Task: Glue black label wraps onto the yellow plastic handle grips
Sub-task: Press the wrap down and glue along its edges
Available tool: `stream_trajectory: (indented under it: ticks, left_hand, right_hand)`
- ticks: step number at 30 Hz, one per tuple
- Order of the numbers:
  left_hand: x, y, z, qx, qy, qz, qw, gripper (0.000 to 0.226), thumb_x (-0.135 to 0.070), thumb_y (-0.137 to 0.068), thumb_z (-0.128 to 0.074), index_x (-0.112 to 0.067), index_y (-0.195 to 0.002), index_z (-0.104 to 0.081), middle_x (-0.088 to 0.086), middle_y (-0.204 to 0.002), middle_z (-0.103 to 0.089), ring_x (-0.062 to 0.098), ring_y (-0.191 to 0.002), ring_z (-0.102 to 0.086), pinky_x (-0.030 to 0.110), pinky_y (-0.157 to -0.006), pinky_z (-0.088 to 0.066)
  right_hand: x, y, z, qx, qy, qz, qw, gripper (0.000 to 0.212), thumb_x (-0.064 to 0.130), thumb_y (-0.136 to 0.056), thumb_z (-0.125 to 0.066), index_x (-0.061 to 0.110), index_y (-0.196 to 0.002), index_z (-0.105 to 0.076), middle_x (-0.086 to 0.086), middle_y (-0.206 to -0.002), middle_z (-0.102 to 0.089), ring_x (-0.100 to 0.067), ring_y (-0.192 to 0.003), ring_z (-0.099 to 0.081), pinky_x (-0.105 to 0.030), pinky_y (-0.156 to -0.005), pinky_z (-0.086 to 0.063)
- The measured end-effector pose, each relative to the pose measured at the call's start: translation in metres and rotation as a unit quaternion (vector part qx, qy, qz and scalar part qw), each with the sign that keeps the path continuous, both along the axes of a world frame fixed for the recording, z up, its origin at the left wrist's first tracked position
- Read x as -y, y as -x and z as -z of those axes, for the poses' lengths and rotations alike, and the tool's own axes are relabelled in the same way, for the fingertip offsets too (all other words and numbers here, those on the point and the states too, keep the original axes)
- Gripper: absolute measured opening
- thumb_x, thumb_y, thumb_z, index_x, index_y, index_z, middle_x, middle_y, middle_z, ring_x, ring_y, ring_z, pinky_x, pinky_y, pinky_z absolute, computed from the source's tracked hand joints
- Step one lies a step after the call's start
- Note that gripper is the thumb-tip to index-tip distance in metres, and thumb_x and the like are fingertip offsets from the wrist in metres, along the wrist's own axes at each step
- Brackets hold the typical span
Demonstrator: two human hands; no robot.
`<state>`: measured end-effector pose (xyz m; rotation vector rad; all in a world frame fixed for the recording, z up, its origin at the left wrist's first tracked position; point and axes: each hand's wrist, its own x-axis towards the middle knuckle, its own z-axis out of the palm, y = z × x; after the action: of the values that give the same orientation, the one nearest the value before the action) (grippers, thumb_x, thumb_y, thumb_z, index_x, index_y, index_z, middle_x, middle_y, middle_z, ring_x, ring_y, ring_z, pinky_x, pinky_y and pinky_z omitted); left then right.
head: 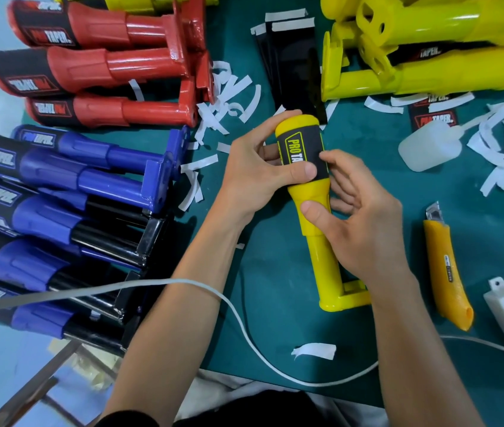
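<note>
1. Pressing down the black label wrap (301, 149) looks to be the step in hand. It sits round the fat upper end of the yellow handle grip (321, 263), which is held over the middle of the green bench (275, 303) with its rounded end away from the person.
2. The left hand (254, 171) is curled round the wrapped end, thumb flat on the label's lower part. The right hand (365, 217) clasps the narrower neck just below, thumb on bare yellow plastic and a fingertip on the label's right edge.
3. The grip looks like glossy, rigid moulded plastic, probably hollow and light. Its shine suggests it could turn in the fingers, so the neck and the flanged foot seem the surest holds.
4. The label appears thin and pliable. On wet glue it may creep or lift at the seam, so even pressure should suit better than tugging.
5. A glue bottle (426, 146) lies near on the right, and a utility knife (446, 272) lies beside the right forearm.
</note>
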<state>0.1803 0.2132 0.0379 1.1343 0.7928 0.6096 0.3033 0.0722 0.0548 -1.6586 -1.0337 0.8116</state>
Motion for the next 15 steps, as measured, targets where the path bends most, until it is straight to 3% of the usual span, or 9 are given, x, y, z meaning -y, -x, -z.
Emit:
stream_trajectory:
  ticks: [3,7,12,15]
  left_hand:
    - [-0.0002,0.0004,-0.0004,0.004,0.001,0.0,1.0,0.073,-0.013,-0.066,-0.09,-0.022,-0.133,-0.061,0.003,-0.103,-0.079,0.02,-0.091,-0.075,0.033,-0.08,-0.06]
    - [0.0001,0.0002,-0.0004,0.009,0.0,0.004,1.0,0.074,-0.013,-0.067,-0.089,-0.02,-0.134,-0.06,0.004,-0.105,-0.078,0.021,-0.093,-0.075,0.035,-0.081,-0.061]
    - [0.0008,-0.0023,-0.0023,0.008,0.0,0.006,1.0,0.077,-0.014,-0.064,-0.089,-0.017,-0.134,-0.059,0.002,-0.102,-0.078,0.018,-0.09,-0.075,0.032,-0.079,-0.061]
    - [0.0002,-0.0027,-0.0024,0.011,0.005,0.012,1.0,0.078,-0.013,-0.064,-0.089,-0.015,-0.135,-0.059,0.002,-0.101,-0.078,0.018,-0.089,-0.075,0.032,-0.077,-0.061]
  right_hand:
    - [0.0012,0.0019,-0.0009,0.023,0.001,0.006,1.0,0.067,0.025,-0.087,-0.078,0.031,-0.148,-0.051,0.037,-0.13,-0.058,0.007,-0.123,-0.061,-0.03,-0.102,-0.056]
    - [-0.0005,0.0003,0.0002,0.047,-0.011,0.01,0.999,0.064,0.023,-0.085,-0.079,0.027,-0.145,-0.057,0.018,-0.142,-0.061,-0.005,-0.13,-0.06,-0.037,-0.102,-0.057]
    - [0.0002,-0.0018,0.0004,-0.024,-0.031,0.036,0.999,0.043,0.016,-0.084,-0.079,0.026,-0.122,-0.061,0.005,-0.145,-0.062,-0.009,-0.131,-0.061,-0.043,-0.099,-0.059]
    - [-0.0002,-0.0024,-0.001,-0.015,-0.02,0.026,0.999,0.06,0.016,-0.084,-0.078,0.029,-0.139,-0.056,0.016,-0.146,-0.06,-0.007,-0.135,-0.057,-0.041,-0.102,-0.057]
